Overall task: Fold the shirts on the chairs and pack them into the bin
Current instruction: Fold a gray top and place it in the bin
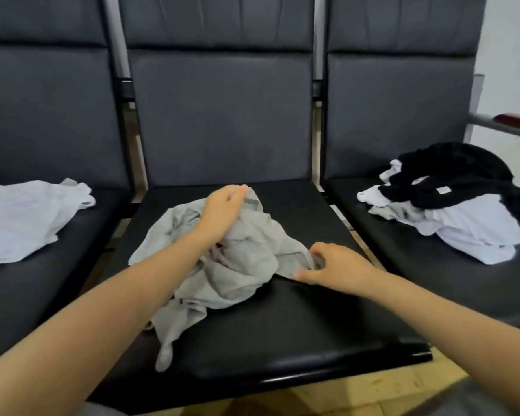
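**Grey shirt bunched on the middle seat, both hands taking hold to spread it**

A crumpled grey shirt lies on the middle chair seat, a little left of centre, with one twisted tail trailing toward the front edge. The left hand is on the far upper part of the heap, fingers curled over a fold and apparently gripping the cloth. The right hand is at the shirt's near right edge; its fingers are curled onto the fabric and seem to pinch a hem, though the exact contact is partly hidden by folds.

The step in hand looks like opening the shirt out flat before any fold. To do it well, each hand would need a true edge, a shoulder seam or the hem, not a loose wad, and the two should draw apart so the cloth slides open across the seat without twisting further. The trailing tail at the front wants lifting clear first, or it may drag over the seat lip.

As bunched, the shirt has no clean orientation: neck and hem cannot be told apart. The heap's long axis runs roughly from the far right down to the near left, ending in that tail.

A white shirt lies on the left seat; a pile of black and white garments waits on the right seat. No bin is in view.
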